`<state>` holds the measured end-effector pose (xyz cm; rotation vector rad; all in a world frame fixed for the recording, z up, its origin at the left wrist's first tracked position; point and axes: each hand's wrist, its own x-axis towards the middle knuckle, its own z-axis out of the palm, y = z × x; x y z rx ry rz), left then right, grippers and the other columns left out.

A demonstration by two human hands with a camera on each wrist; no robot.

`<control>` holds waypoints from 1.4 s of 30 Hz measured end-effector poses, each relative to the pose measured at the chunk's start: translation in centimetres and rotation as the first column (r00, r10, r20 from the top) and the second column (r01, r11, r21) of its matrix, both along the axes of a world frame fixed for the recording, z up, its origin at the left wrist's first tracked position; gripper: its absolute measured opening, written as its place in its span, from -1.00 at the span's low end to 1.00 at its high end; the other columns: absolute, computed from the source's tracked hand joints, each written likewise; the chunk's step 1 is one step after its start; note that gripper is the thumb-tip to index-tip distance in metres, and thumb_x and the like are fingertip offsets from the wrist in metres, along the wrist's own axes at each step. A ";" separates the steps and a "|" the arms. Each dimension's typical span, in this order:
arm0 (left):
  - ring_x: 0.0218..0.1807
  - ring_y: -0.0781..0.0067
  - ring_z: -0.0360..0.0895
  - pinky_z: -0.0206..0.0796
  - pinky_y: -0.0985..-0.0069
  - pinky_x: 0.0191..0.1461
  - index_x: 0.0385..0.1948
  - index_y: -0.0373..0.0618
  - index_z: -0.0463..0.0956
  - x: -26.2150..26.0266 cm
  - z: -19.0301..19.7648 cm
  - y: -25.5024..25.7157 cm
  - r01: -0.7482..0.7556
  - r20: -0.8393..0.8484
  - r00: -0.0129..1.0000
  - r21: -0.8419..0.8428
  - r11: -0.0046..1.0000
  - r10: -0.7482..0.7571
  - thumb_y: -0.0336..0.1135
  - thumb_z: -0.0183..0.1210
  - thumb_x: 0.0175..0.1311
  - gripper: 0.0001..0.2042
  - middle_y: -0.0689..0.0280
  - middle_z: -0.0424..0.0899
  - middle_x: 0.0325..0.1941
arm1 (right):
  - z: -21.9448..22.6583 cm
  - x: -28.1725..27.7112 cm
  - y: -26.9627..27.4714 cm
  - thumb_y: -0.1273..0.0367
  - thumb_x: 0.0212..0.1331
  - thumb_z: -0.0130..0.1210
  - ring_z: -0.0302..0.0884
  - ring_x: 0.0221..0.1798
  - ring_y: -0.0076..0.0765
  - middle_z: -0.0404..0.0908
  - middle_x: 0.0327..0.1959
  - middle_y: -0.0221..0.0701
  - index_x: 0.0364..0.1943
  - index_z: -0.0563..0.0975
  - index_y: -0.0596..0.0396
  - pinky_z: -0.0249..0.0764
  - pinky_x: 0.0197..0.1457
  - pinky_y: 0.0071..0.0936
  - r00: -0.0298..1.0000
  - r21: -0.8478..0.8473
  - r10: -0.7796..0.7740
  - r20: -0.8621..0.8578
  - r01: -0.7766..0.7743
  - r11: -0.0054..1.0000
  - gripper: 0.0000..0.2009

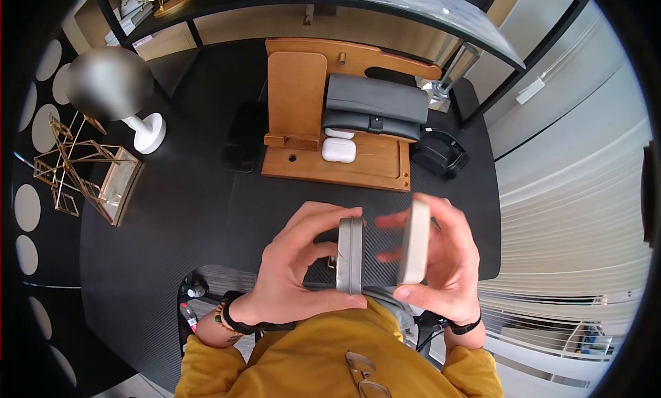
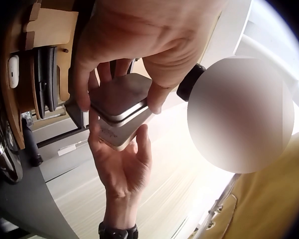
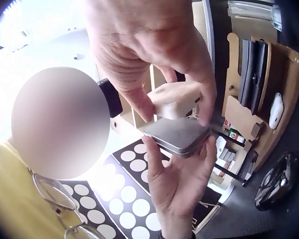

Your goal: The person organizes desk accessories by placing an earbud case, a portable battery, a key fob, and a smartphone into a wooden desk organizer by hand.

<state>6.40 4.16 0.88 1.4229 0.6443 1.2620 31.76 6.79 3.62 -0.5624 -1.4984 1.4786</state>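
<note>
The person holds two flat objects on edge above the near rim of the round black carbon-weave table (image 1: pixel 172 212). The left hand (image 1: pixel 296 267) grips a flat grey rounded-corner metal tin (image 1: pixel 350 255), fingers curled over its upper edge and thumb under its lower edge; the seam between lid and base runs unbroken, so the tin appears closed. The right hand (image 1: pixel 447 260) grips a flat cream-coloured rounded-rectangular case (image 1: pixel 414 241) in the same way, parallel to the tin and just beside it, a narrow gap between them in the head view. Judged from this, both items are lifted and are being brought side by side; neither is yet set down. Count: one grey tin, one cream case, two hands. On the table behind stand one wooden desk organiser (image 1: pixel 296 88), one white earbud case (image 1: pixel 339 150) on it, one dark grey pouch (image 1: pixel 375 98) and one white-based lamp (image 1: pixel 148 133).
</note>
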 end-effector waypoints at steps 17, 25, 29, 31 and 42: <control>0.26 0.17 0.71 0.56 0.33 0.31 0.36 -0.28 0.64 0.4 1.6 0.0 -0.125 -0.197 0.966 0.220 0.967 0.170 -0.28 0.75 -0.02 -0.20 0.06 0.70 0.30 | 0.5 -0.5 -0.7 0.45 0.01 0.64 0.68 0.37 0.17 0.64 0.37 0.08 0.42 0.57 0.27 0.62 0.39 -0.03 0.957 0.382 -0.172 0.233 0.072 0.921 -0.22; 0.26 0.16 0.72 0.58 0.31 0.34 0.34 -0.27 0.66 0.7 1.9 -0.1 -0.116 -0.218 0.960 0.258 0.959 0.175 -0.35 0.70 -0.01 -0.25 0.06 0.70 0.31 | 0.5 -0.4 -0.9 0.46 0.02 0.63 0.68 0.34 0.13 0.64 0.34 0.02 0.41 0.59 0.25 0.63 0.37 -0.07 0.962 0.394 -0.155 0.227 0.055 0.918 -0.24; 0.24 0.18 0.72 0.59 0.32 0.31 0.32 -0.26 0.67 0.8 1.9 -0.2 -0.130 -0.199 0.963 0.252 0.959 0.183 -0.36 0.69 -0.02 -0.27 0.07 0.70 0.30 | 0.2 -0.4 -0.7 0.47 0.03 0.62 0.67 0.35 0.10 0.62 0.34 0.01 0.42 0.57 0.23 0.63 0.37 -0.08 0.968 0.402 -0.143 0.204 0.050 0.914 -0.23; 0.24 0.18 0.73 0.59 0.33 0.30 0.31 -0.26 0.67 0.8 1.9 -0.2 -0.133 -0.198 0.963 0.249 0.959 0.185 -0.37 0.69 -0.02 -0.27 0.07 0.70 0.29 | 0.1 -0.6 -0.8 0.48 0.03 0.62 0.67 0.35 0.11 0.62 0.34 0.01 0.43 0.57 0.21 0.63 0.37 -0.07 0.973 0.376 -0.130 0.191 0.050 0.925 -0.23; 0.14 0.16 0.74 0.67 0.34 0.13 0.19 -0.31 0.71 1.2 2.9 0.0 -0.151 -0.236 0.930 0.454 0.878 0.282 -0.42 0.73 -0.07 -0.34 0.07 0.73 0.21 | 0.4 -0.9 -0.4 0.61 0.10 0.55 0.62 0.45 0.20 0.48 0.40 -0.01 0.41 0.59 0.23 0.74 0.40 -0.02 0.978 0.426 -0.062 0.197 -0.028 0.904 -0.30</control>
